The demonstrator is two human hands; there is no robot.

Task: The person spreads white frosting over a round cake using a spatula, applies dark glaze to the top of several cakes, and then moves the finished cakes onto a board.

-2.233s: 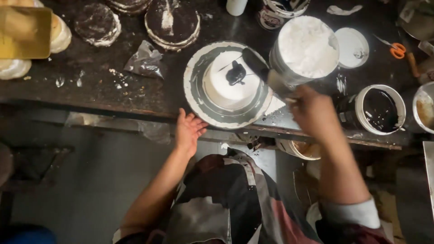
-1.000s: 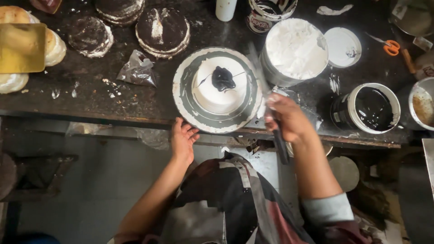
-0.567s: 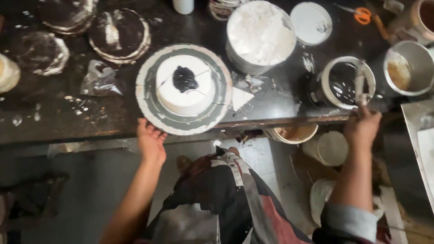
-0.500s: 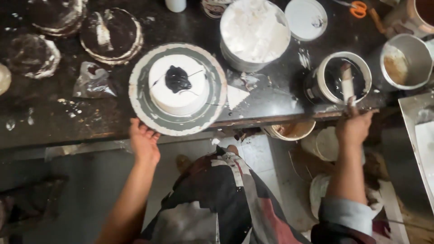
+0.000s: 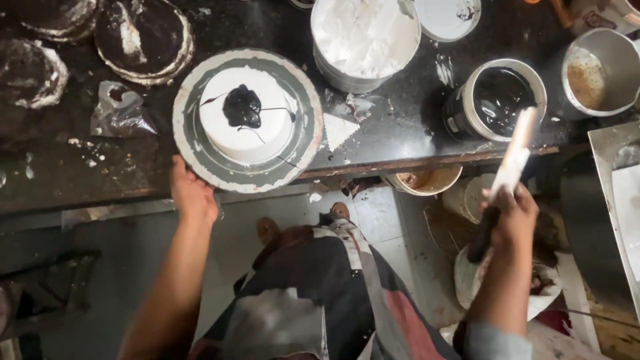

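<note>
A small round white cake (image 5: 248,127) with a blob of black glaze (image 5: 241,107) on top sits on a grey turntable (image 5: 200,153) on the dark counter. My left hand (image 5: 192,192) grips the turntable's near left rim. My right hand (image 5: 512,215) holds a palette knife (image 5: 515,157) by its dark handle, the pale blade pointing up toward a tin of black glaze (image 5: 499,99) at the counter's front edge. The blade is off the cake, well to its right.
A big tub of white cream (image 5: 365,37) stands behind the cake, a white lid (image 5: 448,17) beside it. Dark cake layers (image 5: 143,40) lie at back left, crumpled plastic (image 5: 120,113) near them. A steel pot (image 5: 600,70) and a tray (image 5: 620,200) are at right. Bowls (image 5: 427,180) sit below the counter.
My right hand swung from the cake to the glaze tin on the right, then drew the knife back off it. The black blob now lies on the cake. The left hand stays on the turntable.
</note>
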